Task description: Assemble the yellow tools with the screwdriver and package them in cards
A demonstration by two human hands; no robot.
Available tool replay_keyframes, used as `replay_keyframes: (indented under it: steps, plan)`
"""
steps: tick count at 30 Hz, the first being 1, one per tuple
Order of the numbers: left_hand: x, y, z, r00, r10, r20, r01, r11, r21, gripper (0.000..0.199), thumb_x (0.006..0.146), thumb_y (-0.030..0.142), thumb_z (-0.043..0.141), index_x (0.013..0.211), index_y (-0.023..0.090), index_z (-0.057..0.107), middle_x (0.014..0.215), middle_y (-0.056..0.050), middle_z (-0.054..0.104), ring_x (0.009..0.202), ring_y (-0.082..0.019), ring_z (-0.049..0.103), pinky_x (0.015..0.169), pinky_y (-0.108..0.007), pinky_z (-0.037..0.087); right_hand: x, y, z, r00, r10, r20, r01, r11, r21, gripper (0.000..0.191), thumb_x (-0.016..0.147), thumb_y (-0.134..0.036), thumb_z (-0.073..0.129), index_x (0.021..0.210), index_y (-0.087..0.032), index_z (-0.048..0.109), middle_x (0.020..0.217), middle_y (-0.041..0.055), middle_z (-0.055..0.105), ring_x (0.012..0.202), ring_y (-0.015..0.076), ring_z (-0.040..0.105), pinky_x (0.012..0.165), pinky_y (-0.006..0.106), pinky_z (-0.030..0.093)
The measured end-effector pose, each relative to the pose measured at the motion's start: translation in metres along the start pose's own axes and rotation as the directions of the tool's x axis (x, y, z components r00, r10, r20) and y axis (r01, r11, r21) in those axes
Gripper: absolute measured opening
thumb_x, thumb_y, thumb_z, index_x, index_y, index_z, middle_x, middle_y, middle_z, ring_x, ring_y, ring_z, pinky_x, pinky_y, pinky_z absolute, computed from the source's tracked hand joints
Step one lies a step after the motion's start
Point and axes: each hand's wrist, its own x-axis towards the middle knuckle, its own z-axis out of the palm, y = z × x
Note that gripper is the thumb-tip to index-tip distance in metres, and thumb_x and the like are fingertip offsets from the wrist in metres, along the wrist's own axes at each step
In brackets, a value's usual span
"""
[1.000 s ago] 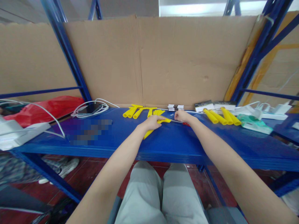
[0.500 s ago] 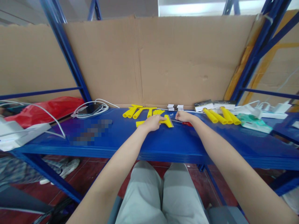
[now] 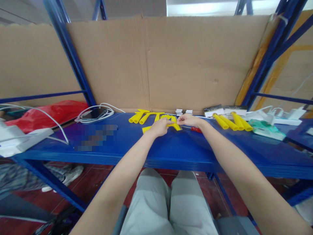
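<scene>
The left hand (image 3: pixel 160 127) wraps around a yellow T-shaped tool (image 3: pixel 175 126) low over the blue surface (image 3: pixel 186 147), its handle end showing at the hand's 9 o'clock and its head at 3. The right hand (image 3: pixel 188 120) meets that head with fingertips drawn together; whether they pinch anything is too small to tell. Reckoning from the tool's head, a red handle (image 3: pixel 196 130) lies at 3 o'clock, just beside the right wrist, with more yellow handles (image 3: pixel 225 122) farther out that way. Other yellow tools (image 3: pixel 138 117) lie at 10 o'clock, a black-and-white stack (image 3: pixel 184 112) at 1, and coiled white cable (image 3: pixel 97 116) far off at 9.
</scene>
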Motion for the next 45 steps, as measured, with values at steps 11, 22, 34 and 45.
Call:
replay_keyframes:
  steps: [11,22,34,45]
  plan:
    - [0.002,-0.002,0.002,1.000,0.004,-0.001,-0.004,1.000,0.003,0.048,0.084,0.010,0.047,0.126,0.026,0.063,0.115,-0.007,0.065,0.109,-0.021,0.058,0.099,-0.035,0.043,-0.001,0.004,0.000,1.000,0.030,-0.001,-0.030,0.988,0.150,0.007,0.060,-0.021,0.065,0.065,-0.017,0.063,0.061,-0.0011,0.060,0.059,0.0114,0.051,0.062,0.025,0.043]
    - [0.000,0.000,0.000,1.000,0.009,0.006,-0.009,1.000,-0.026,0.048,0.085,0.010,0.047,0.128,0.026,0.062,0.118,-0.008,0.065,0.112,-0.022,0.058,0.099,-0.036,0.044,-0.001,0.004,-0.001,0.999,0.039,0.019,-0.041,0.984,0.175,0.019,0.057,-0.028,0.072,0.068,-0.016,0.062,0.064,-0.0026,0.059,0.062,0.0108,0.051,0.063,0.025,0.041]
    - [0.001,-0.001,0.002,1.000,0.021,0.019,-0.021,1.000,-0.023,0.049,0.085,0.009,0.047,0.129,0.026,0.060,0.116,-0.008,0.064,0.111,-0.021,0.057,0.099,-0.035,0.043,-0.008,-0.001,-0.001,0.997,0.069,0.032,-0.074,0.975,0.211,0.018,0.059,-0.023,0.074,0.069,-0.016,0.060,0.067,-0.0026,0.059,0.063,0.0097,0.051,0.061,0.023,0.040]
    - [0.000,0.001,-0.001,1.000,0.020,0.023,-0.019,0.998,-0.054,0.045,0.089,0.015,0.048,0.131,0.026,0.059,0.126,-0.008,0.062,0.115,-0.022,0.055,0.101,-0.036,0.042,-0.013,-0.013,0.002,0.960,0.275,-0.047,-0.250,0.922,0.296,0.015,0.078,-0.013,0.062,0.089,-0.019,0.053,0.060,-0.0030,0.058,0.051,0.0093,0.054,0.053,0.021,0.044]
